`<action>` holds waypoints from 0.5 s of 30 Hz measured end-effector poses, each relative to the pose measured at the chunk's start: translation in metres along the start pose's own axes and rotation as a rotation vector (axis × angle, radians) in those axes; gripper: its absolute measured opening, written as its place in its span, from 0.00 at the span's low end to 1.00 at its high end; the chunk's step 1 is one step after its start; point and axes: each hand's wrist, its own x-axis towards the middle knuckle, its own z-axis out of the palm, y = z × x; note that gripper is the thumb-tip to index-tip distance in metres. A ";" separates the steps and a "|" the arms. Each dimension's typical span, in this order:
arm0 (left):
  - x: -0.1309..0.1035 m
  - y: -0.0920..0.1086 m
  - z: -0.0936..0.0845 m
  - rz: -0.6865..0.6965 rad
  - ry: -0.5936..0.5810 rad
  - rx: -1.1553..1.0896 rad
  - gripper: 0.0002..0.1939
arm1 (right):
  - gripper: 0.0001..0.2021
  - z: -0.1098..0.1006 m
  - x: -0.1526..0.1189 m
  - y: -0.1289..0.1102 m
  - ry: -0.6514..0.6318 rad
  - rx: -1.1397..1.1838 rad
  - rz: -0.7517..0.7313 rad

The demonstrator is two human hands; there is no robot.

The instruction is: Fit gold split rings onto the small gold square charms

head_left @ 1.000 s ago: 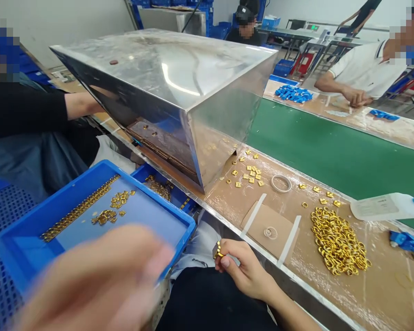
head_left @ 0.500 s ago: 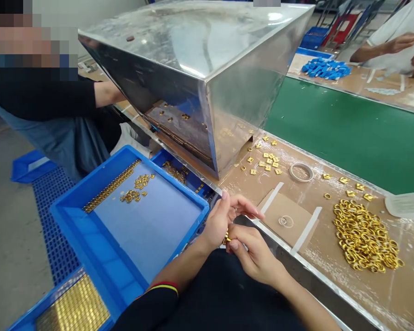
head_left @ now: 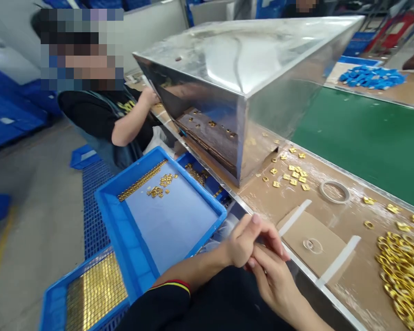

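My left hand [head_left: 243, 241] is held in front of my body near the table's edge, with its fingers curled over. My right hand [head_left: 274, 271] presses against it from below, fingers closed and partly tucked into the left palm. Whatever lies between them is hidden. To the left is a blue tray [head_left: 148, 276] lined with a pale sheet. It bears a row of gold pieces [head_left: 143, 180] along one side and two small heaps of loose gold pieces [head_left: 166, 179]. On the table to the right lies a large pile of gold rings [head_left: 407, 276].
A metal hood [head_left: 269, 133] stands on the table, with scattered gold square pieces [head_left: 293, 181] beside it. A tape roll [head_left: 334, 191] and taped cardboard [head_left: 317, 225] lie nearer. Beyond runs a green belt [head_left: 369, 133]. A co-worker [head_left: 96, 115] sits at left.
The view has swung left, so the table things sit further right. A small gold piece that showed between my hands is now out of sight. The co-worker's arm is raised and bent.
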 end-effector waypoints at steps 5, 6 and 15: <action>0.004 -0.006 -0.003 0.022 -0.101 -0.004 0.47 | 0.13 0.001 -0.003 0.006 0.045 -0.051 -0.049; 0.004 -0.006 -0.004 0.015 -0.111 -0.006 0.47 | 0.13 0.002 -0.004 0.008 0.035 -0.050 -0.051; 0.009 -0.017 -0.004 0.045 -0.045 -0.011 0.47 | 0.14 -0.013 -0.006 0.025 -0.129 -0.031 -0.031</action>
